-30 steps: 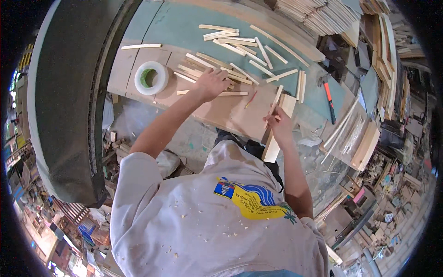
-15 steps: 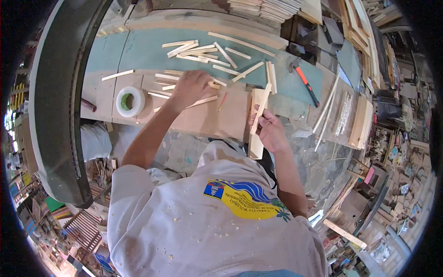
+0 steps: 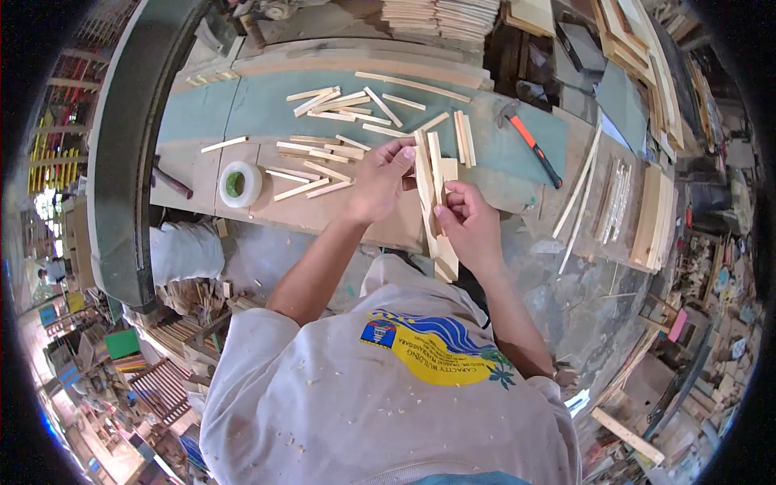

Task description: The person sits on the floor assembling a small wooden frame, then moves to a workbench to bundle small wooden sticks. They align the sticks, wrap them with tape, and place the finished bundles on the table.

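Observation:
My left hand (image 3: pixel 383 179) is closed on a thin wooden strip (image 3: pixel 422 174) that stands nearly lengthwise away from me. Close beside it, my right hand (image 3: pixel 470 226) pinches a second wooden strip (image 3: pixel 436 162). The two strips run side by side, a small gap between them at the far ends. Beneath them lies a wider pale board (image 3: pixel 445 263), sticking out over the near table edge. To the left, several short wooden sticks (image 3: pixel 311 168) are scattered on the table, and a looser pile of sticks (image 3: pixel 339 102) lies farther back.
A roll of clear tape (image 3: pixel 257 186) rests on the left of the worktable (image 3: pixel 190 182). A hammer with an orange and black handle (image 3: pixel 533 144) lies to the right. Long thin strips (image 3: pixel 578 198) and boards (image 3: pixel 649 218) are at the far right. A dark machine column (image 3: pixel 121 162) rises on the left.
My left hand has moved right from the scattered sticks and now holds a strip beside the one in my right hand. The view has shifted slightly.

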Motion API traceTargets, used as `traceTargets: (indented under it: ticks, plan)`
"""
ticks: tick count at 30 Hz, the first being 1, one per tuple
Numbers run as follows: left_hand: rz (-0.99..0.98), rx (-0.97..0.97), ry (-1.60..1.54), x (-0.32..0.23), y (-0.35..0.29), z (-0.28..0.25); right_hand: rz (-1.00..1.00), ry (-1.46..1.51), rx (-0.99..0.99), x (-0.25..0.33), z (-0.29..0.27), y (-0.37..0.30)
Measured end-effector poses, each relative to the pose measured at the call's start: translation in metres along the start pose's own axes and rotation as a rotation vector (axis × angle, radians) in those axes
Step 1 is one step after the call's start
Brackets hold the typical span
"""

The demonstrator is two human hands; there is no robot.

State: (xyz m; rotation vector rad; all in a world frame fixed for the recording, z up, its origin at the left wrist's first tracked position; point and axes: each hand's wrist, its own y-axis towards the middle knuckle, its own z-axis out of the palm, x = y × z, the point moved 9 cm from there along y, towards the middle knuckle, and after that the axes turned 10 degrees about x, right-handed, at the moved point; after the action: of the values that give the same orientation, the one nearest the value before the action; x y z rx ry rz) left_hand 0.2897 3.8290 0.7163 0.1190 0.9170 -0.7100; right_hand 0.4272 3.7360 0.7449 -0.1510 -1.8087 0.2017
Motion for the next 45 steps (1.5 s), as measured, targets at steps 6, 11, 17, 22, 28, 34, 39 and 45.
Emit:
traceTargets:
  ticks: [6,11,17,22,28,34,39,45]
  plan:
    - [-0.106,-0.102,0.244,0.043,-0.004,0.031,0.062,-0.102,-0.066,-0.016,-0.026,-0.030]
    - [-0.194,-0.119,0.353,0.060,-0.006,0.047,0.097,-0.139,-0.134,-0.031,-0.039,-0.045]
    - [-0.196,-0.022,0.140,0.067,0.003,0.058,0.107,0.313,-0.048,-0.049,-0.044,-0.045]
    - [-0.203,-0.038,0.092,0.071,0.000,0.050,0.169,0.278,-0.008,-0.044,-0.039,-0.045]
    - [-0.160,-0.054,0.163,0.064,-0.005,0.045,0.198,0.240,0.038,-0.040,-0.029,-0.046]
    - [-0.146,-0.125,0.242,0.061,-0.010,0.032,0.187,-0.001,0.011,-0.031,-0.024,-0.052]
    - [-0.129,-0.116,0.139,0.063,-0.011,0.028,0.191,-0.083,-0.007,-0.031,-0.023,-0.051]
    - [-0.157,-0.133,0.236,0.060,-0.014,0.030,0.140,0.006,-0.034,-0.039,-0.018,-0.053]
